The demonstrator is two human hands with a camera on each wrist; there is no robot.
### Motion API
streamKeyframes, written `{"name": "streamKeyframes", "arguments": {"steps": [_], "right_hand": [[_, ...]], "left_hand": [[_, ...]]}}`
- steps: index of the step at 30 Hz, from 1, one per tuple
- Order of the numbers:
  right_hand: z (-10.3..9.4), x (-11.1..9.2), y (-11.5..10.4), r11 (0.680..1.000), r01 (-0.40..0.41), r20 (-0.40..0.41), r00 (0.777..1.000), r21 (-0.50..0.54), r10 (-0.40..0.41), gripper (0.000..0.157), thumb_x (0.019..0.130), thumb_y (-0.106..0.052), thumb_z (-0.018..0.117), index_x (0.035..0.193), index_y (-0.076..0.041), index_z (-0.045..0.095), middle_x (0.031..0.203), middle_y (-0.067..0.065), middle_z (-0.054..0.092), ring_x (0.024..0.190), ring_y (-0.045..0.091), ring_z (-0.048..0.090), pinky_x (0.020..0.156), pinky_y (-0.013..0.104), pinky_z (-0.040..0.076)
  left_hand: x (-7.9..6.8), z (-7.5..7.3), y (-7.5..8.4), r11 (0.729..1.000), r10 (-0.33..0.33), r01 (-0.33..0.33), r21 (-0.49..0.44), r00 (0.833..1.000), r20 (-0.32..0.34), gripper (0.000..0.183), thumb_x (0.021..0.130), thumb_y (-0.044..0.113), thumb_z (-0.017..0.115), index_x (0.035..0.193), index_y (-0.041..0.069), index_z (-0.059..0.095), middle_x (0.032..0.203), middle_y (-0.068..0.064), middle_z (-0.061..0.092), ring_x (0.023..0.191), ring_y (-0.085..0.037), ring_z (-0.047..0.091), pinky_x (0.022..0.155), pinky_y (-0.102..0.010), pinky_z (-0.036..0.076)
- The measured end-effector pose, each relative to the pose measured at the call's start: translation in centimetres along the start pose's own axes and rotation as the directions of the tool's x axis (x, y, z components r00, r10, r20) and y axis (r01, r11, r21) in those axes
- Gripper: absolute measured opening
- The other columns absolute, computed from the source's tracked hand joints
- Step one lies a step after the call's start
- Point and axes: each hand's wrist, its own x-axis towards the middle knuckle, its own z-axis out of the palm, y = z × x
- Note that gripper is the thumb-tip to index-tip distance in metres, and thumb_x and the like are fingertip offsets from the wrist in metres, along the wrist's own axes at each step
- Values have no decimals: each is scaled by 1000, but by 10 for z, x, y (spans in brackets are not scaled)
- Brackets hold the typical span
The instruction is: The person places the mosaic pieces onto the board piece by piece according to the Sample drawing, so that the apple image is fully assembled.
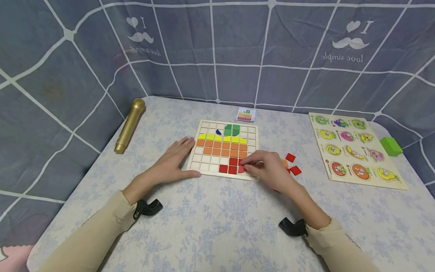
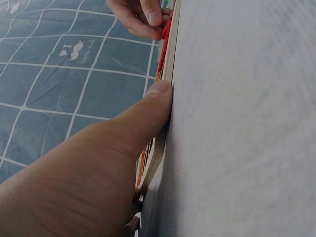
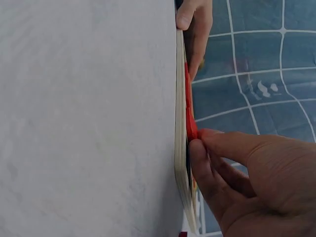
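Observation:
A square wooden grid board (image 1: 205, 166) lies mid-table, carrying green, blue, yellow, orange and red flat pieces. My left hand (image 1: 173, 160) rests at the board's left side with fingers extended; its thumb touches the near edge, as the left wrist view also shows. At the board's lower right, my right hand (image 1: 272, 170) pinches a red tile (image 3: 191, 129) between thumb and fingertips. This tile is at the end of the bottom row, beside the red squares (image 1: 232, 169). Whether it lies flat in its cell is partly hidden by the fingers.
Loose red tiles (image 1: 296, 170) and an orange tile (image 1: 285, 163) lie right of my right hand. Behind the board is a small pattern card (image 1: 246, 115). A gold microphone (image 1: 130, 125) lies left; a fruit puzzle board (image 1: 374, 185) and a green block (image 1: 391, 146) are at right.

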Motion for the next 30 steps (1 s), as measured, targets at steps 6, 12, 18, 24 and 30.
{"name": "streamKeyframes", "arguments": {"steps": [6, 12, 18, 24, 30], "right_hand": [[3, 0, -3, 998, 45, 5, 999, -50, -45, 11, 90, -11, 85, 100, -18, 85, 97, -7, 75, 89, 10, 68, 81, 32, 64], [-1, 0, -5, 997, 58, 0, 998, -59, -58, 11, 90, -11, 85, 99, -16, 84, 94, -8, 74, 85, 10, 67, 79, 32, 62], [-22, 0, 7, 999, 23, -7, 1000, -47, -24, 14, 91, -8, 82, 105, -12, 83, 98, -3, 77, 87, 13, 69, 83, 37, 65], [-60, -6, 23, 994, -54, 50, 997, -93, 59, 20, 93, -11, 81, 114, -10, 81, 104, 2, 78, 93, 18, 69, 89, 44, 66], [-88, -13, 39, 980, -112, 126, 983, -163, 134, 21, 91, -15, 84, 112, -10, 81, 94, -1, 76, 90, 16, 68, 81, 29, 62]], "left_hand": [[1, 0, 1, 1000, 0, 0, 0, 1000, 0, 116, 86, 53, 84, 167, -2, 21, 175, -19, 19, 165, -36, 9, 135, -54, 6], [0, -1, 0, 1000, 1, -1, 6, 1000, -2, 115, 87, 53, 83, 167, -2, 21, 175, -19, 19, 165, -37, 9, 135, -53, 6], [0, 0, 0, 1000, 6, -6, 2, 1000, -5, 115, 87, 53, 83, 167, -2, 21, 175, -19, 19, 165, -37, 9, 135, -54, 7], [1, 1, -1, 1000, 8, -7, 3, 1000, -6, 115, 87, 54, 83, 167, -1, 21, 175, -19, 19, 165, -37, 9, 135, -54, 7], [0, 2, -1, 1000, 14, -14, 3, 1000, -9, 115, 87, 53, 83, 167, -2, 21, 175, -19, 19, 165, -37, 9, 135, -55, 7]]}}
